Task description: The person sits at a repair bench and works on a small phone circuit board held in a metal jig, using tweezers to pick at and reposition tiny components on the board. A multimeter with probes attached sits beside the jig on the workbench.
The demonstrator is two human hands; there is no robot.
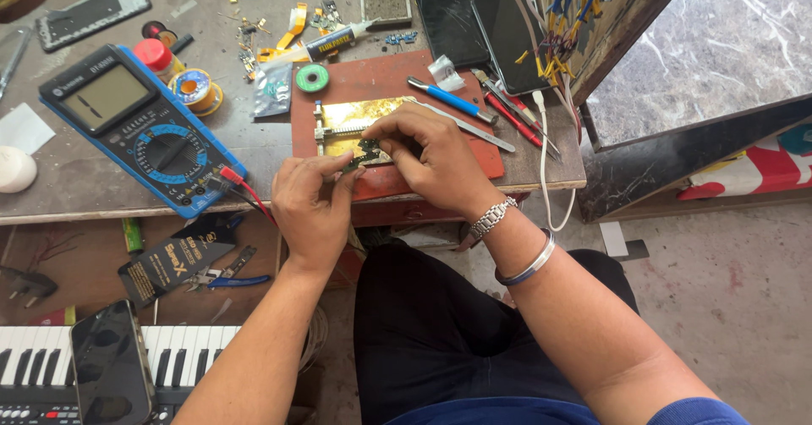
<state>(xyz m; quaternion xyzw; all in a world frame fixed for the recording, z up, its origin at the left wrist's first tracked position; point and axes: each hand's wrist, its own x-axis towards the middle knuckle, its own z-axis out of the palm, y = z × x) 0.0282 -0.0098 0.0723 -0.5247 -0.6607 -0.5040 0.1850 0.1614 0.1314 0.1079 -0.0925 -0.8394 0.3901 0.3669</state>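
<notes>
Cluttered desk (pixel 101 184) — both hands at a gold fixture (pixel 351 125).
Left hand (pixel 311 201) and right hand (pixel 431 154) pinch a small circuit board (pixel 365 148) — each grip closed on it.

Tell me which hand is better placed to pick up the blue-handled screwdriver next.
Probably the right hand. It lies closer to the blue-handled screwdriver, which sits just beyond it on the red mat. The left hand is farther off and pinches the small circuit board.
</notes>
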